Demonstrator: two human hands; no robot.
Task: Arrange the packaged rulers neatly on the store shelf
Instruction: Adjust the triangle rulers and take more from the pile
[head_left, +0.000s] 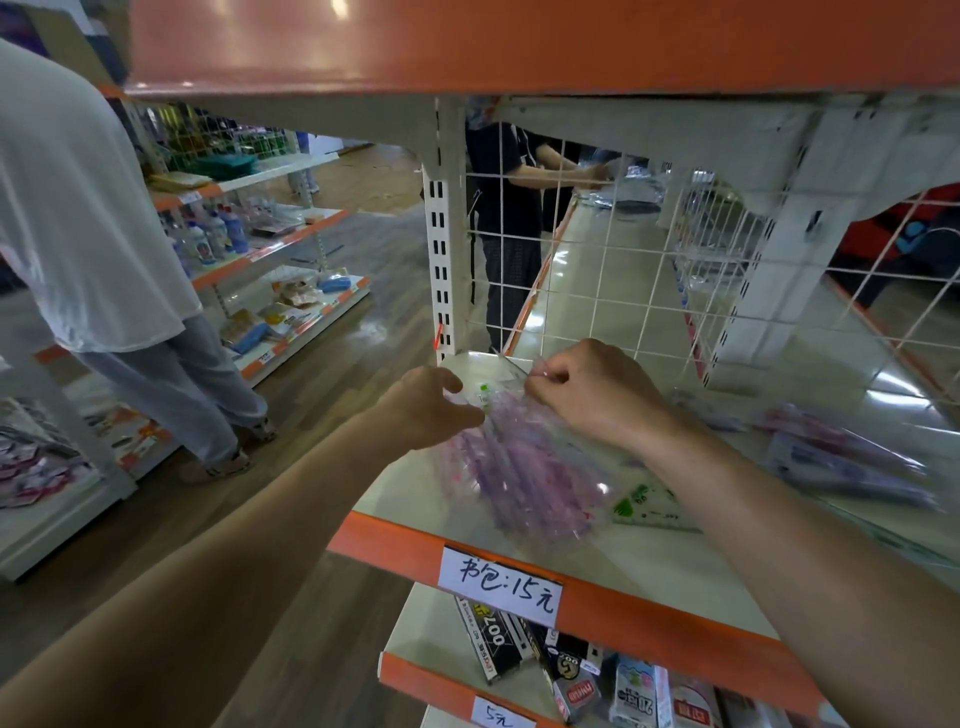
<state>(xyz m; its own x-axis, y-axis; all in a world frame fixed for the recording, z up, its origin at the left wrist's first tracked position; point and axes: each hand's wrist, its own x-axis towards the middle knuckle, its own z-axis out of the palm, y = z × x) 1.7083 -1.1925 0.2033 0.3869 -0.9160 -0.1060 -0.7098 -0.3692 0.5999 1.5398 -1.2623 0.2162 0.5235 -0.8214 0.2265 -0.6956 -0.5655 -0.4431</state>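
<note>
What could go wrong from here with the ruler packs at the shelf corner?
1. The left hand and right hand pinch only the far end of the packaged rulers. The slick clear sleeves already look fanned and may splay further.
2. The bundle sits at the left corner of the shelf, close to its orange front lip, so a pack could slide off.
3. The green set square lies right beside the bundle and could get dragged askew.

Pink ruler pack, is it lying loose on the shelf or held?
Held: the left hand and right hand pinch the far end of the ruler pack over the shelf.
</note>
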